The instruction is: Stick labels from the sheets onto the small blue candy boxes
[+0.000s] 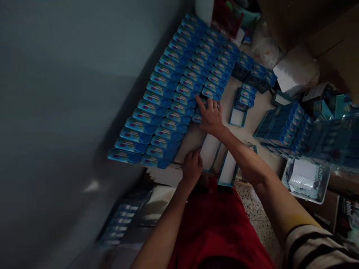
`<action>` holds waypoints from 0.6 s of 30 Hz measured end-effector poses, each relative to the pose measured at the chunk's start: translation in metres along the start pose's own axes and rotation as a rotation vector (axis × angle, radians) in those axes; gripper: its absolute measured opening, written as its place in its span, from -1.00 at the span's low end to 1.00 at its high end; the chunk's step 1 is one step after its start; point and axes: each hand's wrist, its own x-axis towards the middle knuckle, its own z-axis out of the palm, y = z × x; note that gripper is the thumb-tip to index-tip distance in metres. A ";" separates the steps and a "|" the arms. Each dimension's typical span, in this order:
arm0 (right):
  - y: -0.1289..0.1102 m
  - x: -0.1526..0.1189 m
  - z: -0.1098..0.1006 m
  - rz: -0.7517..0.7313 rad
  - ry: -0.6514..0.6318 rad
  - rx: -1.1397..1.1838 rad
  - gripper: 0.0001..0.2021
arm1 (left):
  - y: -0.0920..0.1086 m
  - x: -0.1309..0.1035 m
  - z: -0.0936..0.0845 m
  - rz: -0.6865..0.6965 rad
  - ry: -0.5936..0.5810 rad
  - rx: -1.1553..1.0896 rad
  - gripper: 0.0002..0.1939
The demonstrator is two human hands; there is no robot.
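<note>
so, from the left: bare wall point(70, 93), dark along its edge. low down beside it, a stack with white strips point(120, 220), blurry, contents can't be read.

then the blue packs point(168, 86), laid side by side in long slanted columns on the table point(226, 97), printed faces up, leftmost column running nearest the wall.

left hand point(192, 164) is just below and right of the nearest packs, fingers curled in, mostly closed, at the left edge of the open tray point(209, 151). can't tell if it actually grips the rim. tray is white inside, blue-green rim, looks empty.

red garment point(221, 231) below, at bottom centre.

right hand point(211, 117) is over the near end of the packs, partly open, index reaching out apart from the other fingers, which are bent down among the packs. can't tell if any pack is pinched. striped sleeve point(314, 246) on that arm.

second tray point(228, 170) sits right of the first, also white inside. farther up, a part-filled box point(238, 116) with a few packs at its far end.

upper right: filled boxes point(254, 74), a clear bag point(266, 48), a white sheet point(291, 71).

far right: stacked boxes point(277, 125), with a clear tub point(322, 183) just below, white pieces inside.
</note>
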 end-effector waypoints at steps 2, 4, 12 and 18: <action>0.006 -0.016 -0.011 -0.036 -0.011 -0.018 0.10 | -0.002 0.003 0.000 0.012 -0.021 -0.001 -0.50; 0.014 -0.046 -0.025 -0.064 0.037 -0.043 -0.07 | -0.004 0.006 0.000 0.040 -0.037 -0.004 -0.50; 0.115 -0.113 -0.023 0.171 0.258 -0.113 -0.41 | 0.001 0.018 0.007 0.032 -0.029 -0.090 -0.49; 0.145 -0.102 0.003 0.082 0.153 -0.151 -0.42 | -0.004 0.019 0.014 -0.012 0.032 -0.130 -0.50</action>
